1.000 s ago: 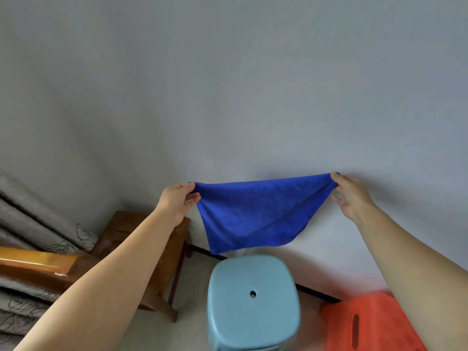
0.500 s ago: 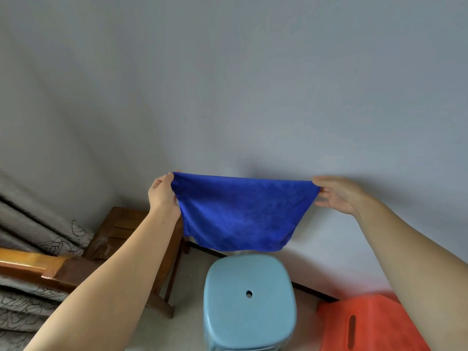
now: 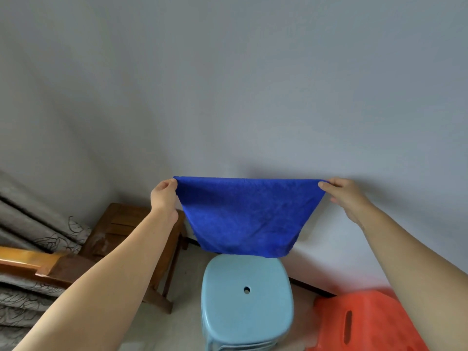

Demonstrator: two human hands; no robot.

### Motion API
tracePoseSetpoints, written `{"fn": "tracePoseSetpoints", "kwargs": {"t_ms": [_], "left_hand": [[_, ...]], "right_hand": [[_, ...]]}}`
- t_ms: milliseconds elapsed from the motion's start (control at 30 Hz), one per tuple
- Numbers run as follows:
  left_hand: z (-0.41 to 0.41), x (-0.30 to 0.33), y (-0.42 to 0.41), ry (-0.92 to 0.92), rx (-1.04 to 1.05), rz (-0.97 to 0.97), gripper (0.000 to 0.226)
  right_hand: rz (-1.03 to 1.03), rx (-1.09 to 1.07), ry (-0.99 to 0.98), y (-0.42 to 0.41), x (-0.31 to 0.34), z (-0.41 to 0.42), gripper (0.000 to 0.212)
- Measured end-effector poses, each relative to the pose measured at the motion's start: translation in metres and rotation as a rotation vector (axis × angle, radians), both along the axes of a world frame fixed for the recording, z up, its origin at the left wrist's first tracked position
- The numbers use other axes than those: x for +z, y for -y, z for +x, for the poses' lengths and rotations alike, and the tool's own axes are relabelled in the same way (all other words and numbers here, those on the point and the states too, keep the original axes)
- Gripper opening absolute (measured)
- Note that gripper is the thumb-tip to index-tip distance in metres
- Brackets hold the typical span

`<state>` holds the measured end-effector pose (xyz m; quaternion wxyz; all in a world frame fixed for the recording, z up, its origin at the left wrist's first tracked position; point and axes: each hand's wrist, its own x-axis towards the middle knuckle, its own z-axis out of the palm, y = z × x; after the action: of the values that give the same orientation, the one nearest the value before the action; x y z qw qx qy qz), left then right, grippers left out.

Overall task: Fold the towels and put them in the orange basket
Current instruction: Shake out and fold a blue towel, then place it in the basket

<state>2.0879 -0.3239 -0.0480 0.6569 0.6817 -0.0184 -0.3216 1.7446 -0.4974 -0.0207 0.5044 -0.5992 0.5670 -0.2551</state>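
The left hand (image 3: 163, 196) pinches the top left corner of a blue towel (image 3: 247, 215), and the right hand (image 3: 345, 196) pinches the top right corner. Between them the top edge is pulled taut and level, and the cloth hangs in the air in front of a grey wall (image 3: 228, 84). Its bottom edge hangs just above a light blue stool (image 3: 247, 300). The orange basket (image 3: 364, 323) sits on the floor just right of the stool. A wooden chair (image 3: 131, 231) stands at the left.
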Motion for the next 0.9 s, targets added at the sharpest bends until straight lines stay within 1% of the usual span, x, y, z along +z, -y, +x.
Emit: {"fn": "tracePoseSetpoints", "kwargs": {"t_ms": [67,133,200,233,267,333,400,500,533,633,733,900], "left_hand": [[0.0,-0.006,0.007,-0.052,0.016,0.044,0.015],[-0.001,-0.01,0.015,-0.078,0.017,0.123,0.028],[-0.003,-0.011,0.021,-0.04,-0.003,0.22,0.039],[-0.005,-0.011,0.021,-0.019,0.005,0.246,0.04],[-0.007,-0.012,0.021,-0.001,0.018,0.265,0.039],[-0.01,-0.011,0.02,0.036,0.039,0.249,0.029],[-0.014,-0.009,0.02,0.014,0.042,0.147,0.02],[-0.017,-0.007,0.02,-0.169,0.055,-0.097,0.021],[-0.017,-0.01,0.02,-0.194,0.061,-0.123,0.022],[-0.021,-0.027,0.011,-0.181,0.063,-0.058,0.027],[-0.035,-0.052,-0.015,-0.157,0.034,0.052,0.026],[-0.061,-0.098,-0.076,-0.19,-0.082,0.152,0.027]], "right_hand": [[0.092,-0.093,0.195,-0.002,-0.006,0.002,0.013],[0.137,-0.154,0.362,-0.004,-0.013,0.003,0.016],[0.141,-0.207,0.441,-0.005,-0.02,0.004,0.018],[0.139,-0.221,0.459,-0.005,-0.021,0.005,0.019],[0.136,-0.23,0.461,-0.007,-0.023,0.005,0.019],[0.128,-0.251,0.46,-0.009,-0.026,0.004,0.019],[0.129,-0.263,0.468,-0.01,-0.027,0.002,0.018],[0.13,-0.266,0.486,-0.011,-0.024,0.0,0.017],[0.134,-0.265,0.486,-0.012,-0.023,0.0,0.017],[0.146,-0.243,0.451,-0.02,-0.029,-0.003,0.018],[0.185,-0.211,0.361,-0.038,-0.047,-0.01,0.016],[0.375,-0.189,0.25,-0.081,-0.09,-0.042,0.013]]}}
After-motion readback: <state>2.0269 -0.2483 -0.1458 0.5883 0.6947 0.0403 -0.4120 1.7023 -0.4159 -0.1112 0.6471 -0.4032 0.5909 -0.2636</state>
